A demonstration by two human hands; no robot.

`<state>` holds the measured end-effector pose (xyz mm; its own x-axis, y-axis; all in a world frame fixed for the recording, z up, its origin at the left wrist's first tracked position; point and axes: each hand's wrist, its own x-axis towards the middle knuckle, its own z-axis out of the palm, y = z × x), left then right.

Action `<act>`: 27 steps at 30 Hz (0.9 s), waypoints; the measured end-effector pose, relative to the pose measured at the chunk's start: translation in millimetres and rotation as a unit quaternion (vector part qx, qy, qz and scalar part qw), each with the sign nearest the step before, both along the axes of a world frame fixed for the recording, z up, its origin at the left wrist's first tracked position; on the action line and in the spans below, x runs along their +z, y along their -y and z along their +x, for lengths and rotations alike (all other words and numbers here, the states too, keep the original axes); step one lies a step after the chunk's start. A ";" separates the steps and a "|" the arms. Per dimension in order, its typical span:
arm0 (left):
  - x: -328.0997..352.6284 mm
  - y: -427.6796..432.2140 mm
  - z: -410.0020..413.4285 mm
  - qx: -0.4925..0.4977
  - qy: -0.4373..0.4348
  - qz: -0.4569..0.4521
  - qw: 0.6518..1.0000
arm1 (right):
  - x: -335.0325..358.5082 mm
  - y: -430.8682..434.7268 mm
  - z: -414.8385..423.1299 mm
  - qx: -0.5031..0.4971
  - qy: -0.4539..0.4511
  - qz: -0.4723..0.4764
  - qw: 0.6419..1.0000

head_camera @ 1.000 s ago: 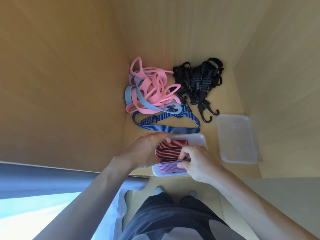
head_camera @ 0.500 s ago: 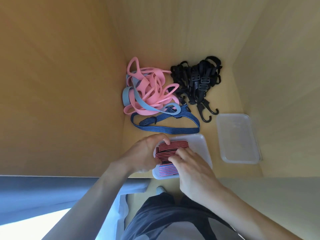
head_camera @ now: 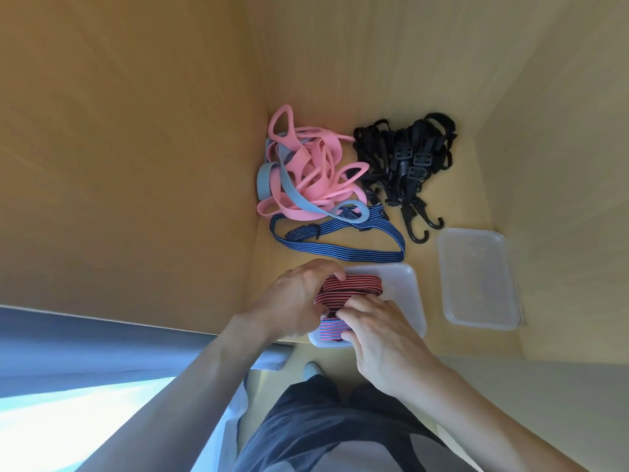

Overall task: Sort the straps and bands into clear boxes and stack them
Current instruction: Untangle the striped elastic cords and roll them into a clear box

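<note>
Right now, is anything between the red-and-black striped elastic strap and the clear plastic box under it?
Nothing visible. The left hand and right hand grip the red-and-black striped elastic strap directly over the open clear plastic box.

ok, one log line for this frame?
step: packing strap | left hand: grips red striped strap in clear box | right hand: grips same strap | unsorted: pink bands, blue striped strap, black hook straps

Lower centre: box (head_camera: 408,294) holding a folded strap (head_camera: 350,289), gripped by the left hand (head_camera: 292,298) from the left and the right hand (head_camera: 384,338) from below. Right of it, apart: second box (head_camera: 476,277). Above: long strap (head_camera: 340,252). Upper centre: band tangle (head_camera: 306,175), with hooked straps (head_camera: 405,158) just to its right.
</note>
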<state>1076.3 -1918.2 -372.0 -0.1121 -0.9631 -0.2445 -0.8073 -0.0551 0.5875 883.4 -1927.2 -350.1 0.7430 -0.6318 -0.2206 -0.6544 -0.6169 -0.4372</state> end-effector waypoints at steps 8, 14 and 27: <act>2.3 6.4 3.9 -0.010 -0.050 -0.002 0.999 | -11.9 3.5 18.8 -0.068 -0.041 0.009 0.997; -1.9 -1.3 7.4 -0.019 -0.150 0.035 0.988 | -9.4 7.4 2.2 -0.141 0.094 0.081 0.982; -11.1 -1.3 4.8 -0.037 -0.068 0.017 0.997 | -7.1 33.0 -12.8 -0.128 -0.026 0.114 0.985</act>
<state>1081.1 -1916.9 -383.2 -0.2169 -0.9426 -0.2538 -0.7234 -0.0193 0.6901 870.6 -1960.3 -357.3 0.5495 -0.7267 -0.4123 -0.8009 -0.3175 -0.5077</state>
